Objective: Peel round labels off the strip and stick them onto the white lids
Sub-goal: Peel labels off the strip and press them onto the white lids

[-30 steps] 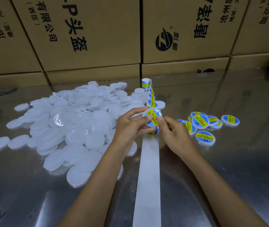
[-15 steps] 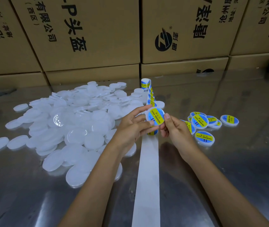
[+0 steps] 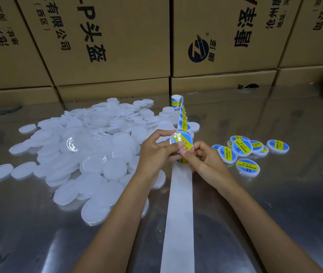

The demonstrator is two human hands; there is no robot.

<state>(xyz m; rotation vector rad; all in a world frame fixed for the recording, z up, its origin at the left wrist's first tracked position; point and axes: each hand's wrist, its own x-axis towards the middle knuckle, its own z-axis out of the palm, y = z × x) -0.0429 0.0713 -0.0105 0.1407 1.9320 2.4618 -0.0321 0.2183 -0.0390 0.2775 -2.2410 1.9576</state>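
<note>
Lid [image 3: 180, 141] now tilted, right hand [image 3: 205, 160] closer

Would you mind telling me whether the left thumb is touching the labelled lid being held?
Touching. The head view shows the left hand with its thumb lying across the face of the labelled lid, no gap between them, while the right hand pinches the lid's lower edge.
</note>
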